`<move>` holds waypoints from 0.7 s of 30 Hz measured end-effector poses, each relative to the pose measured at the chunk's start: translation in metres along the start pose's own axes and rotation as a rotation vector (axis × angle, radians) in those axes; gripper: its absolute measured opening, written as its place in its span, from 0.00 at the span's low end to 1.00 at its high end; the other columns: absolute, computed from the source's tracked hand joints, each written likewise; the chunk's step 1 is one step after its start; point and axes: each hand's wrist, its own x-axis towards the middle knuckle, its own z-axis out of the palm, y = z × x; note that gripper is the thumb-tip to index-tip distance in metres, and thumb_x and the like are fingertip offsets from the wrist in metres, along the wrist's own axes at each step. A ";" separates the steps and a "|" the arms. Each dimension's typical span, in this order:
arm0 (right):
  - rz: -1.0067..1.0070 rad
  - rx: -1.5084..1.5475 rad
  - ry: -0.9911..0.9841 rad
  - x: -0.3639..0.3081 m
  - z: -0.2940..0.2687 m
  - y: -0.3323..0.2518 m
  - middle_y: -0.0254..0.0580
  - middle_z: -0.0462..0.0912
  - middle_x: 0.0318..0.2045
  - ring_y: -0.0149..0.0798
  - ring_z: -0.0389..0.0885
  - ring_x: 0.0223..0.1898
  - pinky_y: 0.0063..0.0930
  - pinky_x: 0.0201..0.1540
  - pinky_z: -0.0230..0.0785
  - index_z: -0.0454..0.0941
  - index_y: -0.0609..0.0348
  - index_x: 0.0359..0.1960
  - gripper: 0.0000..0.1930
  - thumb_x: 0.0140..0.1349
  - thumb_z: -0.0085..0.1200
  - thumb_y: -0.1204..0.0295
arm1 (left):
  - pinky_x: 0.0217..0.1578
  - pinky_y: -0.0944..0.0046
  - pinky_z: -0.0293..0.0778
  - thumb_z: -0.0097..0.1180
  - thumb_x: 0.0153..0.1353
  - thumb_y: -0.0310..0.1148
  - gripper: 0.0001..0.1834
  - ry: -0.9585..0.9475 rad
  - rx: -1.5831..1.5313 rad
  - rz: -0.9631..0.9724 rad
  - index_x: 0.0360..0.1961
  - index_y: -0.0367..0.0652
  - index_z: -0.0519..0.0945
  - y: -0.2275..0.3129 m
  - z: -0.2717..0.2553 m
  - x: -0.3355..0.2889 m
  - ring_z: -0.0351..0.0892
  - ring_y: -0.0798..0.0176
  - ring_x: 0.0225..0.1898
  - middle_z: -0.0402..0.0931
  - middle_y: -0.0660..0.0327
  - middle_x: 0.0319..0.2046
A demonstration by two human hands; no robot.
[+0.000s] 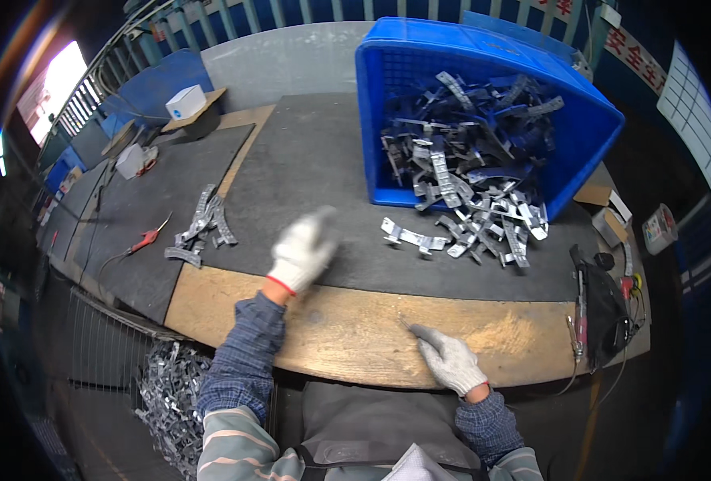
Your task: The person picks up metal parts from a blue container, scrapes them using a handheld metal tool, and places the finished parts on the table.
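Grip can't be told for either: the left hand (303,248) is blurred above the black mat (307,144); the right hand (449,361) is over the wooden strip (347,341). Metal brackets (414,236) lie at the tilted blue crate's (588,144) mouth, more heaped inside.

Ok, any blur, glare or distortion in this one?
Head view: left hand motion-blurred, right hand sharper; head view: bright opening at upper left washed out, coloured flare above it; head view: fisheye bends the wooden strip, corners dark.
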 end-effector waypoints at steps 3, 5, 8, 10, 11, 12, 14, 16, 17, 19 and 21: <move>-0.044 0.091 -0.001 0.001 0.001 0.002 0.52 0.90 0.57 0.59 0.89 0.58 0.49 0.62 0.81 0.82 0.44 0.70 0.22 0.81 0.52 0.56 | 0.69 0.45 0.77 0.63 0.69 0.31 0.33 -0.185 0.216 0.333 0.75 0.46 0.74 0.053 0.063 0.028 0.79 0.43 0.71 0.81 0.46 0.68; -0.036 0.095 0.015 0.000 0.002 0.003 0.52 0.90 0.57 0.59 0.89 0.58 0.49 0.62 0.81 0.82 0.44 0.70 0.22 0.81 0.51 0.56 | 0.69 0.44 0.77 0.61 0.69 0.29 0.34 -0.218 0.272 0.391 0.77 0.46 0.72 0.079 0.091 0.052 0.79 0.43 0.71 0.82 0.46 0.67; -0.041 0.114 0.046 -0.004 0.003 0.005 0.52 0.90 0.59 0.60 0.89 0.59 0.49 0.62 0.81 0.82 0.45 0.71 0.22 0.81 0.52 0.56 | 0.66 0.44 0.79 0.59 0.65 0.24 0.38 -0.259 0.370 0.416 0.78 0.46 0.70 0.106 0.112 0.085 0.80 0.41 0.69 0.83 0.44 0.65; -0.061 0.145 0.068 -0.005 0.004 0.006 0.52 0.90 0.59 0.60 0.89 0.58 0.49 0.61 0.81 0.82 0.45 0.71 0.22 0.81 0.53 0.57 | 0.63 0.44 0.81 0.57 0.61 0.20 0.40 -0.620 0.428 0.237 0.77 0.46 0.71 0.118 0.115 0.097 0.82 0.39 0.67 0.81 0.42 0.66; -0.071 0.144 0.085 -0.006 0.005 0.006 0.53 0.90 0.59 0.60 0.89 0.58 0.49 0.61 0.82 0.82 0.46 0.70 0.21 0.81 0.53 0.58 | 0.61 0.43 0.82 0.61 0.60 0.26 0.38 -0.623 0.426 0.269 0.75 0.48 0.74 0.121 0.113 0.098 0.84 0.38 0.64 0.82 0.43 0.65; -0.048 0.127 0.078 -0.006 0.005 0.007 0.53 0.90 0.59 0.60 0.89 0.58 0.49 0.61 0.82 0.82 0.46 0.70 0.21 0.81 0.53 0.58 | 0.61 0.43 0.82 0.61 0.60 0.26 0.38 -0.641 0.433 0.277 0.75 0.48 0.74 0.124 0.110 0.097 0.84 0.38 0.64 0.82 0.43 0.65; -0.102 0.218 0.123 -0.007 0.007 0.009 0.53 0.90 0.59 0.59 0.89 0.58 0.47 0.61 0.82 0.83 0.48 0.69 0.21 0.81 0.54 0.58 | 0.61 0.44 0.82 0.65 0.59 0.32 0.37 -0.770 0.495 0.206 0.73 0.50 0.77 0.126 0.102 0.087 0.84 0.39 0.64 0.83 0.44 0.63; -0.098 0.210 0.123 -0.009 0.010 0.012 0.53 0.90 0.58 0.58 0.89 0.59 0.46 0.61 0.83 0.83 0.48 0.69 0.21 0.81 0.54 0.58 | 0.62 0.45 0.82 0.69 0.59 0.41 0.36 -0.744 0.490 0.179 0.71 0.53 0.80 0.125 0.093 0.073 0.84 0.40 0.64 0.83 0.44 0.62; -0.105 0.235 0.132 -0.009 0.010 0.013 0.53 0.90 0.58 0.58 0.89 0.59 0.45 0.61 0.83 0.83 0.49 0.69 0.21 0.81 0.55 0.58 | 0.62 0.45 0.82 0.68 0.60 0.43 0.34 -0.736 0.441 0.141 0.70 0.53 0.82 0.124 0.089 0.066 0.84 0.40 0.63 0.83 0.44 0.61; -0.104 0.236 0.141 -0.010 0.011 0.012 0.54 0.90 0.58 0.57 0.90 0.59 0.44 0.61 0.83 0.83 0.50 0.69 0.21 0.81 0.55 0.59 | 0.62 0.45 0.82 0.67 0.63 0.51 0.31 -0.721 0.354 0.059 0.66 0.54 0.85 0.124 0.085 0.050 0.85 0.41 0.62 0.83 0.44 0.61; -0.117 0.297 0.171 -0.011 0.008 0.010 0.57 0.90 0.57 0.56 0.90 0.60 0.43 0.61 0.83 0.83 0.52 0.70 0.21 0.80 0.57 0.62 | 0.59 0.43 0.83 0.64 0.68 0.45 0.21 -0.681 0.407 0.103 0.59 0.49 0.87 0.126 0.084 0.032 0.86 0.40 0.60 0.84 0.44 0.58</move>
